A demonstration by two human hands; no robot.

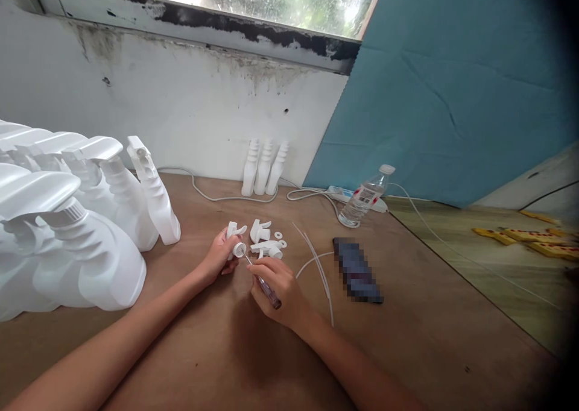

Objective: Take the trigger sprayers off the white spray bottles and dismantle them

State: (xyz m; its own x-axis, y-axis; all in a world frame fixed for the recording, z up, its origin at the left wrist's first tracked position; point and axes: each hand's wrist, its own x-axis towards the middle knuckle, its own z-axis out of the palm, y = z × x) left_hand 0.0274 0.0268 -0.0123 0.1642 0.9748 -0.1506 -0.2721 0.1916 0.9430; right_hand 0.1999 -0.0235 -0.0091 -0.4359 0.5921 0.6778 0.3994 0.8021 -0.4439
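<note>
My left hand [221,255] is closed around a white trigger spray head [233,230], its round collar turned toward my right hand. In my right hand [280,287] is a screwdriver [270,294] with a dark see-through handle, held pencil-like. The thin metal shaft reaches up to the opening of the collar; whether the tip is inside or only touching, I cannot tell. Just beyond my hands lie more white spray heads [261,231] and small white rings [278,235]. Several thin clear tubes [319,263] rest to the right of them.
White spray bottles [106,260] crowd the left side. Three white bottles [263,167] stand against the wall. A water bottle [365,197] stands before a power strip [380,206] with cables. A blurred phone [357,270] lies at right, near the table's edge.
</note>
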